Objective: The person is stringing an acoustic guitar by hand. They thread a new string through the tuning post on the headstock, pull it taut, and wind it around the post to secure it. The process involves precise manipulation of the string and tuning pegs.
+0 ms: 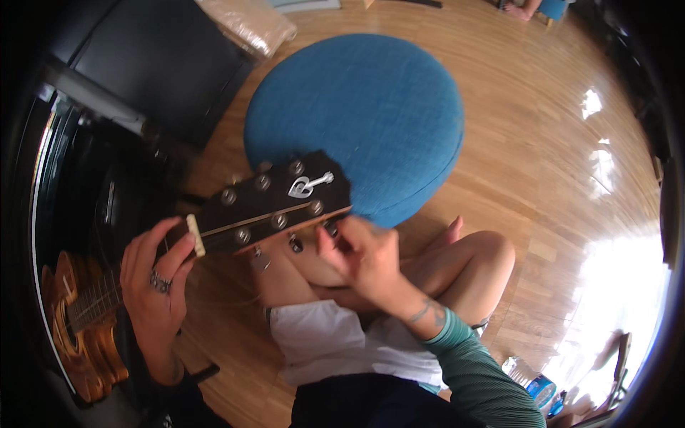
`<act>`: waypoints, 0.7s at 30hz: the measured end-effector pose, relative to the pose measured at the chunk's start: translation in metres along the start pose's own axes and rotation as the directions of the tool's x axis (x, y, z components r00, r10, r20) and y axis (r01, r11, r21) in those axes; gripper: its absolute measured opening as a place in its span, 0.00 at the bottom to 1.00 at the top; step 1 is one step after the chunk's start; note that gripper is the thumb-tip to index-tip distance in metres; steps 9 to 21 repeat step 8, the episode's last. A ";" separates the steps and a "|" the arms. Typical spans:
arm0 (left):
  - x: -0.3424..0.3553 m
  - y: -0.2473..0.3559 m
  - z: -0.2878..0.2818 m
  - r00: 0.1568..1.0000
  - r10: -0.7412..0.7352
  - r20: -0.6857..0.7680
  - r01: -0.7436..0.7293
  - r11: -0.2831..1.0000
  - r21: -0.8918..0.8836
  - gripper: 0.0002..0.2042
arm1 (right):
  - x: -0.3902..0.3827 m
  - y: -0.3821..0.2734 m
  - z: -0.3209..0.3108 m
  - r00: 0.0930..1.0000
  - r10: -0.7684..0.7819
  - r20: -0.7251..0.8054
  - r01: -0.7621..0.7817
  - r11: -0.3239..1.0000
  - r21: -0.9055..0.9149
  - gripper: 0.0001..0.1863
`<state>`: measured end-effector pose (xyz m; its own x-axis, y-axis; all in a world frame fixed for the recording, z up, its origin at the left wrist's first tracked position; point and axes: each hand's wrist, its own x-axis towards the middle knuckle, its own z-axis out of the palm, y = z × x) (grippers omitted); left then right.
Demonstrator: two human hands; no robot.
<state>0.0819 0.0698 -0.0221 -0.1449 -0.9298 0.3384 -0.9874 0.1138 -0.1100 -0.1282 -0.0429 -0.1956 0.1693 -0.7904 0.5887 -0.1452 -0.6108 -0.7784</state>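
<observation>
A guitar headstock point(275, 200) with a black face, several metal tuning posts and a pale inlay reaches across the middle, tilted up to the right. My left hand point(157, 278), wearing a ring, is closed around the guitar neck just below the white nut point(195, 235). At the headstock's near right corner, my right hand point(364, 257) pinches a dark tuning peg point(330, 227), partly covered by the fingers. Other pegs point(295, 243) stick out along the near edge. Toward the left rim shows a brown guitar body point(71, 328); my left hand hides part of the neck before it.
A round blue ottoman point(357, 107) stands beyond the headstock. My bent legs point(457, 271) rest on the wooden floor point(528, 157). Dark furniture point(153, 64) and a plastic-wrapped package point(246, 25) are at far left. A plastic bottle point(540, 389) lies near right; someone's foot point(517, 11) shows far off.
</observation>
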 end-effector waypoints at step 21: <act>0.000 -0.006 0.001 0.999 0.031 0.015 -0.031 0.999 0.004 0.16 | 0.016 -0.005 -0.029 0.582 0.407 0.704 -0.812 0.333 0.479 0.21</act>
